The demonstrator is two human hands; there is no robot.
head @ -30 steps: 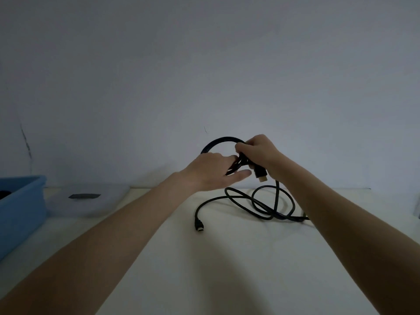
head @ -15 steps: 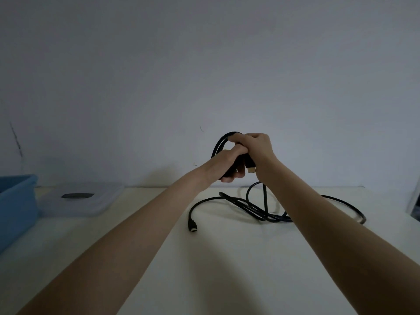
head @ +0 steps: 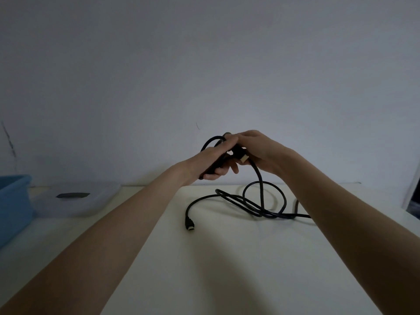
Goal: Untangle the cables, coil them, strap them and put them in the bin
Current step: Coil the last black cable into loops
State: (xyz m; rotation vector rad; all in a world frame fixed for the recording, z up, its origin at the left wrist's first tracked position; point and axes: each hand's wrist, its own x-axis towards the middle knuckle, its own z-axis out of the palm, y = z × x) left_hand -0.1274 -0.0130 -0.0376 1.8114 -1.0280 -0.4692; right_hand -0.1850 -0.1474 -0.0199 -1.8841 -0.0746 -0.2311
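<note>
A long black cable [head: 261, 206] lies in loose loops on the white table, one plug end [head: 190, 225] resting free on the tabletop. Both hands hold a coiled part of it above the table's far edge. My left hand [head: 210, 163] grips the bundled loops from below, fingers curled round them. My right hand [head: 256, 147] pinches the cable near its other plug, whose gold tip [head: 243, 158] sticks out under the fingers. A loop rises above the left hand. From the right hand a strand drops to the loops on the table.
A blue bin [head: 13, 205] stands at the left edge of the table. Beside it lies a clear plastic lid [head: 75, 200] with a dark strap on it. A plain wall stands right behind the table. The table's right edge lies at far right.
The hands stayed together at the coil while the left hand rolled under the bundle. The cable on the table drew in from the right and formed a tighter loop.
</note>
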